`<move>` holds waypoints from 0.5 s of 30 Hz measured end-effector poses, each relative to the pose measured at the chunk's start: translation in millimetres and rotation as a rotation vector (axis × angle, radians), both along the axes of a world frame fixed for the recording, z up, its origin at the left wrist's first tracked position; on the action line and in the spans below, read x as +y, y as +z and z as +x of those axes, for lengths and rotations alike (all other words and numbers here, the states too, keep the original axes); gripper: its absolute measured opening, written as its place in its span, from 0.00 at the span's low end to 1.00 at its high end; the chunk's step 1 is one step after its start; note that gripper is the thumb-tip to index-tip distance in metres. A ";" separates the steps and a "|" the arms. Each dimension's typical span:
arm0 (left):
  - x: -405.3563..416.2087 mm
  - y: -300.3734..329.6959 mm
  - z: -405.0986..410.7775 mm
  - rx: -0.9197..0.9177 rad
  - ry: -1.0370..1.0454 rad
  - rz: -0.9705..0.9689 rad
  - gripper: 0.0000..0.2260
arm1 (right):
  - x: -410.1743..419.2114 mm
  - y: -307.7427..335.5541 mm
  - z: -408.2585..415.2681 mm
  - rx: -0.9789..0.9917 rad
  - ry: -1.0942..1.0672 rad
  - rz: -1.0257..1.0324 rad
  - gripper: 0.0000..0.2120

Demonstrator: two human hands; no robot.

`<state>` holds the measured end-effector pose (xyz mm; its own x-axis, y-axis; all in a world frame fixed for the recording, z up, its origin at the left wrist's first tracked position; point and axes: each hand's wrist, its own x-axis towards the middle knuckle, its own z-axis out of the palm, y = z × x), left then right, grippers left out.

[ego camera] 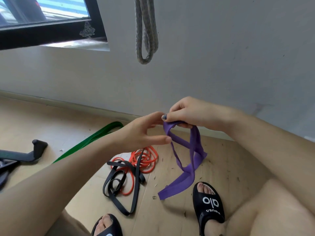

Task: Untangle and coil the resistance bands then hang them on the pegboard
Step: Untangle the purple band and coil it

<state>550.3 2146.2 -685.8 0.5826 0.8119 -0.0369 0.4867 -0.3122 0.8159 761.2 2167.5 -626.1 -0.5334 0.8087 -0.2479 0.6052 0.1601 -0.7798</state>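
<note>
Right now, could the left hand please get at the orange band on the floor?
Probably yes: the left hand is open and holds nothing, and the orange band lies just below it, though a black band is tangled through it.

- Right hand (192,113), above the flat purple elastic resistance band (189,160), fingers curled, pinching its top fold.
- Left hand (144,132), just left of that band, fingers extended, fingertips touching it.
- Both forearms bare.

Purple band (190,150) looked matt, cloth-like; orange bands (146,159) smooth rubber; black bands (119,183) slightly glossy rubber; hanging grey band (144,31) woven; floor (230,167) wood-look.
</note>
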 end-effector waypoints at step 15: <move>4.2 27.6 -16.0 -0.224 0.142 -0.052 0.11 | 13.2 -17.1 18.3 -0.125 0.108 0.152 0.12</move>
<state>534.3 2150.4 -658.2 0.4618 0.8863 0.0357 0.3284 -0.2082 0.9213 779.5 2180.7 -643.2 -0.5914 0.7819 -0.1974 0.6687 0.3386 -0.6620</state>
